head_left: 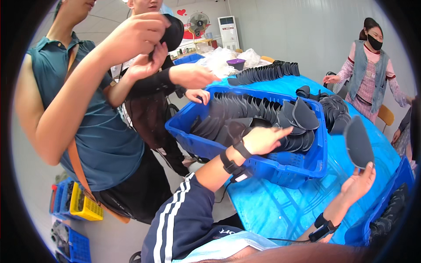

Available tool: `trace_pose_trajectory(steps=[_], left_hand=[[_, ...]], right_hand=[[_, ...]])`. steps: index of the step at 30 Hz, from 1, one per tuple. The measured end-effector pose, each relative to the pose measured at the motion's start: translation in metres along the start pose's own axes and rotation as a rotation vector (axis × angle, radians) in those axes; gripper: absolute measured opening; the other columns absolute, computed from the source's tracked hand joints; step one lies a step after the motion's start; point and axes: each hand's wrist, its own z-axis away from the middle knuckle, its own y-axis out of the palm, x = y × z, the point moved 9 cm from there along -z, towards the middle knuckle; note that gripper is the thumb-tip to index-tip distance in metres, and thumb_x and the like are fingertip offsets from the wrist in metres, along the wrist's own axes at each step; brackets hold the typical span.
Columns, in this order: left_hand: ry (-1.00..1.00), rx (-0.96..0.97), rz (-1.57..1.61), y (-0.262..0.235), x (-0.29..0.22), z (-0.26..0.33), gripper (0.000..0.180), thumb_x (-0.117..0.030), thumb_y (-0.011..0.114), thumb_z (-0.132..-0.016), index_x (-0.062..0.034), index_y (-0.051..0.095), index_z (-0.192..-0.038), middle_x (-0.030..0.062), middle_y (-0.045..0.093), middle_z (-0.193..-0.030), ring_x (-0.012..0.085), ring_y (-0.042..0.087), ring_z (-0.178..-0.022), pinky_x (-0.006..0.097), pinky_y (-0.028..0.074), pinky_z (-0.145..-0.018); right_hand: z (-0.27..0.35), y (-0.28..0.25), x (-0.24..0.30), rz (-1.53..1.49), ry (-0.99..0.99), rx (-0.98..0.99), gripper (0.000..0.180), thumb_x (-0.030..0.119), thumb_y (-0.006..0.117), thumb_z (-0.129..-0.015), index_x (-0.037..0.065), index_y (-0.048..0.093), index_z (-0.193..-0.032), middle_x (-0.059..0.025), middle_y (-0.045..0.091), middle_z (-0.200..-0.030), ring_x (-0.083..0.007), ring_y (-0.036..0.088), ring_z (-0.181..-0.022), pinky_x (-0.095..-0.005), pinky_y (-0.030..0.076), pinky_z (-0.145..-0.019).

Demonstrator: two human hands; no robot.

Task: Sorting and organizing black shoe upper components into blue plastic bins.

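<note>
My right hand [359,184] pinches the lower end of a dark grey, oval, thin-looking pad [358,142] and holds it upright above the blue-covered table. My left hand [265,140] is over the near side of a blue plastic basket [280,171], fingers stretched out and nothing visible in them. Inside the basket, curved black pads [252,107] stand nested in rows. A few larger pads [302,115] rest on top at its right, close to my left fingertips. Dark straps with small boxes circle both my wrists.
A person in a teal shirt [105,144] holds up a black pad [174,33] at left. Another person's hand grips the basket's far left rim. More pads [267,72] line the table's far side. A second blue basket [357,228] stands at right; a masked person is beyond.
</note>
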Motion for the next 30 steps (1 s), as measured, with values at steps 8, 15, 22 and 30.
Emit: trace_pose_trajectory(steps=[8,15,22,30], left_hand=[[-0.109,0.462,0.205,0.045,-0.014,0.022,0.060,-0.052,0.034,-0.089,-0.0017,0.065,-0.077,0.0199,0.060,-0.071,0.0373,0.058,-0.071,0.042,0.046,-0.066],[-0.128,0.402,0.205,0.040,-0.014,0.022,0.062,-0.053,0.035,-0.088,-0.0011,0.065,-0.070,0.0196,0.059,-0.065,0.0373,0.058,-0.066,0.042,0.046,-0.062],[-0.140,0.387,0.200,0.040,-0.013,0.018,0.062,-0.055,0.036,-0.087,-0.0027,0.066,-0.070,0.0188,0.060,-0.066,0.0364,0.059,-0.065,0.042,0.047,-0.062],[-0.187,0.334,0.178,0.038,-0.009,0.024,0.064,-0.057,0.037,-0.085,-0.0035,0.065,-0.065,0.0175,0.060,-0.064,0.0352,0.059,-0.064,0.041,0.047,-0.061]], right_hand=[[-0.081,-0.145,0.066,-0.589,-0.316,-0.089,0.029,0.017,0.046,-0.090,0.000,0.049,-0.114,-0.0125,0.056,-0.106,-0.0196,0.052,-0.099,-0.0278,0.040,-0.088],[-0.098,-0.197,0.088,-0.786,-0.390,-0.190,0.029,0.016,0.045,-0.089,0.000,0.049,-0.113,-0.0123,0.056,-0.105,-0.0206,0.051,-0.099,-0.0296,0.039,-0.088],[-0.095,-0.205,0.099,-0.846,-0.415,-0.243,0.029,0.015,0.044,-0.089,-0.001,0.049,-0.112,-0.0122,0.056,-0.105,-0.0215,0.051,-0.100,-0.0314,0.039,-0.089],[-0.086,-0.196,0.105,-0.890,-0.444,-0.286,0.028,0.013,0.043,-0.088,-0.002,0.049,-0.111,-0.0120,0.056,-0.105,-0.0226,0.051,-0.101,-0.0334,0.038,-0.089]])
